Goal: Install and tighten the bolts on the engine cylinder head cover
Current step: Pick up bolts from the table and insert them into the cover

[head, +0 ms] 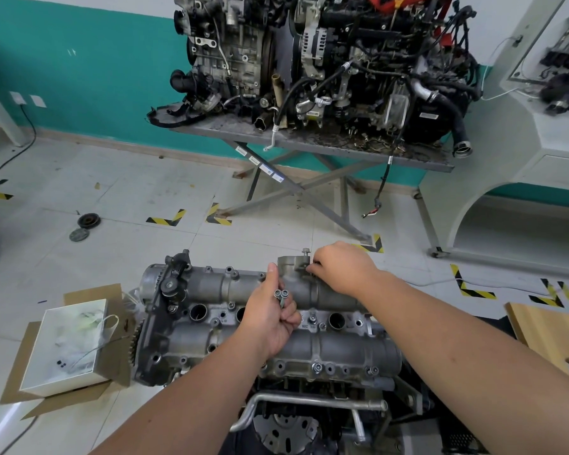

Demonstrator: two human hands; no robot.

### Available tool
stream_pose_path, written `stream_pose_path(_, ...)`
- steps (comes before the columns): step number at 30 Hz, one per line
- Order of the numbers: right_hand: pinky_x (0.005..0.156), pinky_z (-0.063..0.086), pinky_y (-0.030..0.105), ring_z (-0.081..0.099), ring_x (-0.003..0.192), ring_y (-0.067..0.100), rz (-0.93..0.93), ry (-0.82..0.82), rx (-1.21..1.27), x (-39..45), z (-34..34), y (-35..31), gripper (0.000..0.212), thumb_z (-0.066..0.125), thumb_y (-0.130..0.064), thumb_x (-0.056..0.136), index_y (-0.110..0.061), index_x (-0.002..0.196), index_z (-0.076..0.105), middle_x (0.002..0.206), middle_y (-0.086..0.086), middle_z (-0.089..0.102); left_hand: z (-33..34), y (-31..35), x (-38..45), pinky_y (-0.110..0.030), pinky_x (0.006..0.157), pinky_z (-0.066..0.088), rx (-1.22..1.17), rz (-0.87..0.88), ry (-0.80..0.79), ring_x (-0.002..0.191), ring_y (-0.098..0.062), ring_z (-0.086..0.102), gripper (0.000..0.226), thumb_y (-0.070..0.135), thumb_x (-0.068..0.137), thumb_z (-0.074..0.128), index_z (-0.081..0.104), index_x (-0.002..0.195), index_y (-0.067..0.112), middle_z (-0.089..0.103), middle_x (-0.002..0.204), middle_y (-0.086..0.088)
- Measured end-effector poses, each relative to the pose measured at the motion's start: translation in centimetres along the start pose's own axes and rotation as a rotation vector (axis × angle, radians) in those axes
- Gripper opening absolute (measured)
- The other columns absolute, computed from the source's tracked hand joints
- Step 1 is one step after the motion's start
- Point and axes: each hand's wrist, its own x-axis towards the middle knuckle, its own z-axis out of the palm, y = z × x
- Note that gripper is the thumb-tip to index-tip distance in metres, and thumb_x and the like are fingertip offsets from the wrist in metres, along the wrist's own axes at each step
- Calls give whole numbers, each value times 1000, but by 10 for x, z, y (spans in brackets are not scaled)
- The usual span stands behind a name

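At lower left of the frame a white box (67, 344) sits on flattened cardboard (20, 366) on the tiled floor (112, 198). Right of it, at lower centre, lies the grey cylinder head cover (326, 351). The left hand (271, 318) rests over its middle, fingers curled round two spare bolts (281, 295). Just right, the right hand (340, 267) pinches at the cover's far edge beside an upright bolt (306, 254). At upper right two engines (326, 60) stand on a metal desk (418, 160).
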Motion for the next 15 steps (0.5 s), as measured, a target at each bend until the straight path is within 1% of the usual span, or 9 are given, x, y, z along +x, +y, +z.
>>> stream_pose_path(3,54,30,30,56,79,29,-6,5,8,1,-14,4,38,51,-52,98,-22,79,62,77,3,59,1,0,1,-24,40,20,9,1,5,38,-11,20,44,58,94,54,45,73,20,30,51,2)
stream_pose_path(4,52,28,29,54,77,27,-3,-13,12,1,-16,4,38,52,-53,97,-22,76,60,75,2,57,1,0,1,-24,40,21,16,2,6,38,-11,20,44,58,94,54,45,73,21,30,51,2)
stream_pose_path(6,59,33,30,57,81,30,-4,-69,-3,0,-13,3,37,53,-53,97,-22,80,63,85,7,63,1,-1,1,-24,40,20,26,5,3,37,-11,20,45,59,93,54,44,71,21,28,51,1)
stream_pose_path(8,67,36,31,61,93,33,15,-111,4,-3,-2,0,39,52,-52,98,-18,94,69,98,12,66,0,-1,0,-24,41,19,25,5,-4,38,-11,20,44,58,92,54,44,69,22,27,52,1)
stream_pose_path(9,69,37,32,62,97,33,23,-117,18,-5,3,-1,40,51,-52,98,-17,97,69,101,13,67,-1,-1,0,-24,41,19,20,7,-9,38,-11,20,44,58,92,55,45,70,22,27,53,1)
stream_pose_path(10,69,37,31,62,98,33,24,-115,36,-6,6,-2,38,51,-52,98,-17,96,67,102,13,67,-2,-1,-1,-24,42,18,13,9,-15,38,-11,20,43,58,92,55,45,70,22,28,53,1)
stream_pose_path(13,67,39,33,61,94,34,10,-105,110,-5,3,-1,30,54,-44,97,-23,76,52,96,13,67,-1,0,-1,-23,43,18,2,9,-18,38,-11,19,43,57,94,54,46,70,22,28,53,2)
stream_pose_path(14,67,41,34,61,92,35,6,-110,121,-4,1,0,30,54,-39,98,-23,73,50,94,14,67,0,0,-1,-24,42,19,14,10,-17,38,-11,20,44,57,94,53,45,69,22,27,52,1)
stream_pose_path(15,68,44,35,61,91,36,7,-113,122,-3,0,0,29,53,-35,98,-23,71,52,92,15,67,0,-1,0,-24,42,19,34,11,-12,38,-12,20,45,58,95,52,44,69,21,27,52,1)
